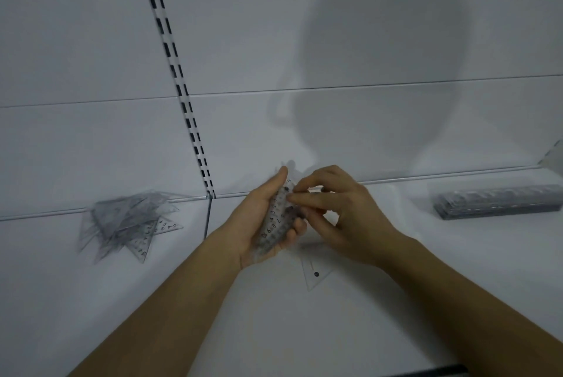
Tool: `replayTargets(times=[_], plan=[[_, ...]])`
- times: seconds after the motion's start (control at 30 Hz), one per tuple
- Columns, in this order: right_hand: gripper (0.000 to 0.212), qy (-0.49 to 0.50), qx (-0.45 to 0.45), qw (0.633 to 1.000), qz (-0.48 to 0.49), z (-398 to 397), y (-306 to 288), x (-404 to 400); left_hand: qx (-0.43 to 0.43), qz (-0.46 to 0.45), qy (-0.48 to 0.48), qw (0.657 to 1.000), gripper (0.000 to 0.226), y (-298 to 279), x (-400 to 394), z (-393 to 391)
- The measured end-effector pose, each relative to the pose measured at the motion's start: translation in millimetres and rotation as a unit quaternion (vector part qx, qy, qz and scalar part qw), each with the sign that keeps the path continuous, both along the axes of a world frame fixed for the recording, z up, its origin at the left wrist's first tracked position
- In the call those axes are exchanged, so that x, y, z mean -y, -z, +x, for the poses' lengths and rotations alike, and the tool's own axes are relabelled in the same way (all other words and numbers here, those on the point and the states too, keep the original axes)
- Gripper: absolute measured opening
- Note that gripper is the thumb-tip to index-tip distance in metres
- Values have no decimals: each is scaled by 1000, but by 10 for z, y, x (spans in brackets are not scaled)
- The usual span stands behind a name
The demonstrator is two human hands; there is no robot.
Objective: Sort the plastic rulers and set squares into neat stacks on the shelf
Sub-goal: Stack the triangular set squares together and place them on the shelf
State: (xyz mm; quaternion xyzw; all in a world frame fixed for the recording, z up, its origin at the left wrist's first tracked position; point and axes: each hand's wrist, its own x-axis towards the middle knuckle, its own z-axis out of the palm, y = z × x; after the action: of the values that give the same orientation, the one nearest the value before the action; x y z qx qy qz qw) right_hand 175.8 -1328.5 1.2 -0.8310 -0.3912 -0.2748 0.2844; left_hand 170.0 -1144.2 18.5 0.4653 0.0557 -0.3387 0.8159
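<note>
Squares (128,221) are lying fanned in a loose heap toward the shelf's (91,300) left end, close to its back edge, corners pointing every way; being clear, slick plastic, they are likely to slide further apart at a careless nudge. Near the shelf's middle, the left hand (259,224) is cupping a small bundle (275,221) of numbered clear pieces, fingers curling round its lower edge and thumb lying along the far side. The right hand (338,218) is pinching the bundle's upper end with thumb and forefinger, apparently squaring it up or adding a piece; which, I cannot tell. The risk here looks like slippage: thin smooth sheets held on edge could shear past one another and spill if either grip loosens. Just below the hands, one clear triangle (313,273) is lying flat on the shelf, nearly invisible against the white, so it could easily be missed or knocked toward the front edge by a forearm. Toward the right end, near the back, rulers (496,201) are sitting in a tidy dark stack.
</note>
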Motion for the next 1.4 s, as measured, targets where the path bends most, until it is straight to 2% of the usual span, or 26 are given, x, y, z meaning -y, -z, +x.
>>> replayTargets(times=[0.07, 0.2, 0.27, 0.33, 0.43, 0.53, 0.6, 0.67, 0.8, 0.97, 1.07, 1.2, 1.4], plan=[[24, 4, -13, 1000, 10, -15, 1, -27, 15, -3, 0, 1000, 53, -11, -36, 22], [30, 78, -69, 991, 79, -48, -15, -31, 65, -47, -68, 994, 54, -73, -206, 136], [31, 95, -114, 987, 68, -52, 6, -46, 75, -68, -95, 990, 51, -98, -323, 172], [34, 96, -175, 980, 13, -55, 32, -87, 75, -75, -112, 988, 52, -113, -392, 193], [62, 92, -248, 956, -125, -62, 23, -210, 71, -73, -136, 985, 62, -140, -445, 190], [85, 113, -267, 931, -223, -18, -68, -315, 77, -85, -144, 983, 69, -164, -470, 194], [91, 126, -282, 915, -259, 21, -139, -374, 80, -98, -142, 982, 67, -180, -482, 189], [83, 116, -278, 907, -294, 49, -194, -427, 81, -103, -140, 982, 64, -194, -486, 179], [54, 89, -220, 897, -373, 86, -275, -541, 79, -104, -137, 982, 62, -212, -479, 161], [47, 93, -186, 874, -438, 86, -349, -665, 84, -109, -140, 980, 61, -227, -480, 151], [47, 82, -175, 883, -428, 57, -328, -638, 88, -109, -141, 980, 60, -234, -489, 147], [52, 18, -192, 903, -383, -188, -201, -575, 103, -103, -143, 979, 61, -269, -503, 141], [44, -38, -177, 924, -337, -785, -158, -416, 120, -107, -113, 981, 63, -279, -464, 57]])
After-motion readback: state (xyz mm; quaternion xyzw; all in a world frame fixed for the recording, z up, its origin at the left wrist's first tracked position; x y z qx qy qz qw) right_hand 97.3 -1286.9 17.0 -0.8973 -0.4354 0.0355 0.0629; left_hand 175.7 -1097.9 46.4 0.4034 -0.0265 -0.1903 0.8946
